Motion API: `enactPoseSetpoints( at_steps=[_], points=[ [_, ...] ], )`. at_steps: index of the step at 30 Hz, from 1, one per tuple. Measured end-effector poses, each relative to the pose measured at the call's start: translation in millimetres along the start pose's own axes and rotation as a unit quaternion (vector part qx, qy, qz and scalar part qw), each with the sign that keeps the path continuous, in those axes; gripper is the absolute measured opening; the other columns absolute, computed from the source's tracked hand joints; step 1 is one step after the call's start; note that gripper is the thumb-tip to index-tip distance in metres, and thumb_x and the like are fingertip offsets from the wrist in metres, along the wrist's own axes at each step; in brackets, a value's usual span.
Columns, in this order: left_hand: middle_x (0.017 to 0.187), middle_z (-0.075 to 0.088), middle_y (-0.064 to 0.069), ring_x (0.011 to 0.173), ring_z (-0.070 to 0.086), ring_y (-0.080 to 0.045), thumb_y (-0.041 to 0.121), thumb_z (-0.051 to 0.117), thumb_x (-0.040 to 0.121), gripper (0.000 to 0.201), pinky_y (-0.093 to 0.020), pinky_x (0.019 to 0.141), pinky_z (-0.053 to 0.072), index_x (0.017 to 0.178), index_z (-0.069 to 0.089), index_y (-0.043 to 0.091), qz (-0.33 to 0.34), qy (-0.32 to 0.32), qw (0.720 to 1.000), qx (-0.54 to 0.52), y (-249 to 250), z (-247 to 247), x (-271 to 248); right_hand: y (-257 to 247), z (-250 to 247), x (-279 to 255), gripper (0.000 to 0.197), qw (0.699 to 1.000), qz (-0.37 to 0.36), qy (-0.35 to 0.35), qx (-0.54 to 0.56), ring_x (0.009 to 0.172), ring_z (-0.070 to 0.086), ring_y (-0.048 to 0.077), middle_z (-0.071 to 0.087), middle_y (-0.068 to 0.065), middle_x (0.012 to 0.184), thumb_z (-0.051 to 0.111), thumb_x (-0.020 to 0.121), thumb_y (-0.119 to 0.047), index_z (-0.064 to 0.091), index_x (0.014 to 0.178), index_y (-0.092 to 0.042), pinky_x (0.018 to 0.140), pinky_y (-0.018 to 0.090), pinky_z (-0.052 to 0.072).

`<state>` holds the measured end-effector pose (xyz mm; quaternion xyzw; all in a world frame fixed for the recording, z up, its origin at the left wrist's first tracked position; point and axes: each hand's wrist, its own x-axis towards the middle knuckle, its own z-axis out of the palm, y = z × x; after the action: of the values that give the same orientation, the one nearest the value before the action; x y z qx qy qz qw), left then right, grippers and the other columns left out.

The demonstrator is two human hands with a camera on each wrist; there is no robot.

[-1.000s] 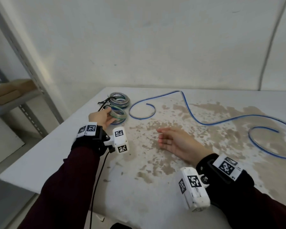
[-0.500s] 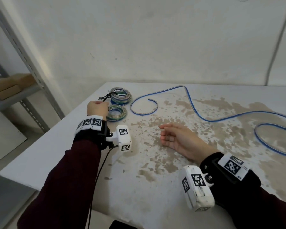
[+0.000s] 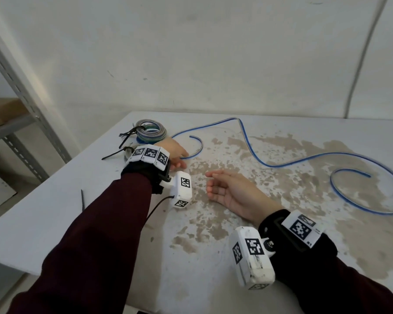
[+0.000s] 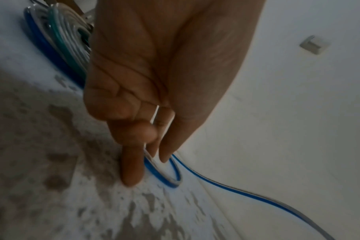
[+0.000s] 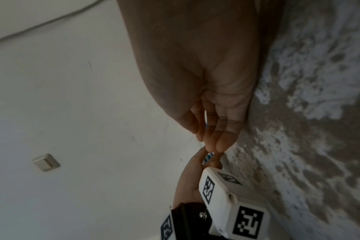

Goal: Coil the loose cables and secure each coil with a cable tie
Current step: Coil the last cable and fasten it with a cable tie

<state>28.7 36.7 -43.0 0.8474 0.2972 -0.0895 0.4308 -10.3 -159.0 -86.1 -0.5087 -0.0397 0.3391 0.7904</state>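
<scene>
While your left hand pinches the curled free end of the blue cable beside the tied coils, your right hand rests open, empty. Springy and light, it likely wants gripping at that end.

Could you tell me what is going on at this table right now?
A person is tidying cables on a stained white table. Two tied coils of grey, green and blue cable lie at the far left corner. The left hand reaches to the curled end of the long loose blue cable, fingers at it; whether it grips is unclear. The right hand rests open, holding nothing.
</scene>
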Motion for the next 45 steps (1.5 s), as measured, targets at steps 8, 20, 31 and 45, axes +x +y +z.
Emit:
enactPoseSetpoints(
  at_steps=[8, 20, 31, 45],
  points=[
    [0.061, 0.069, -0.008, 0.062, 0.071, -0.021, 0.002, 0.066, 0.081, 0.009, -0.029, 0.06, 0.06, 0.086, 0.064, -0.006, 0.068, 0.083, 0.994, -0.01, 3.9, -1.2, 0.8, -3.6, -2.7, -2.0, 0.019, 1.0, -0.007, 0.0, 0.004, 0.058, 0.058, 0.015, 0.056, 0.008, 0.069, 0.043, 0.099, -0.007, 0.06, 0.092, -0.005, 0.056, 0.024, 0.055],
    [0.076, 0.072, -0.013, 0.067, 0.07, -0.023, 0.004, 0.069, 0.08, 0.024, -0.036, 0.068, 0.059, 0.103, 0.072, 0.011, 0.383, 0.205, 0.901, 0.005, 61.8, 5.7, -74.8, -113.6, 0.7, -53.8, 0.029, 0.841, -0.383, 0.076, -0.375, 0.098, 0.054, 0.01, 0.056, 0.004, 0.108, 0.055, 0.089, -0.003, 0.055, 0.116, -0.016, 0.085, 0.02, 0.045],
    [0.063, 0.056, -0.005, 0.041, 0.047, -0.011, 0.026, 0.051, 0.097, 0.03, -0.018, 0.043, 0.035, 0.081, 0.071, 0.009, 0.457, 0.097, 0.882, 0.058, 98.4, 48.6, -138.3, -182.5, -49.8, -81.7, 0.03, 0.615, -0.453, 0.196, -0.615, 0.06, 0.051, 0.026, 0.05, 0.004, 0.061, 0.043, 0.099, -0.027, 0.052, 0.08, -0.006, 0.062, 0.037, 0.037],
    [0.07, 0.058, -0.004, 0.054, 0.061, -0.012, 0.024, 0.04, 0.102, 0.031, -0.024, 0.056, 0.054, 0.089, 0.061, 0.005, 0.318, -0.14, 0.789, -0.506, 66.0, 118.6, -114.1, -110.8, -110.5, -94.5, 0.026, 0.798, -0.27, 0.177, -0.509, 0.047, 0.044, 0.01, 0.05, -0.003, 0.056, 0.059, 0.091, -0.034, 0.062, 0.081, -0.01, 0.053, 0.023, 0.04]
  ],
)
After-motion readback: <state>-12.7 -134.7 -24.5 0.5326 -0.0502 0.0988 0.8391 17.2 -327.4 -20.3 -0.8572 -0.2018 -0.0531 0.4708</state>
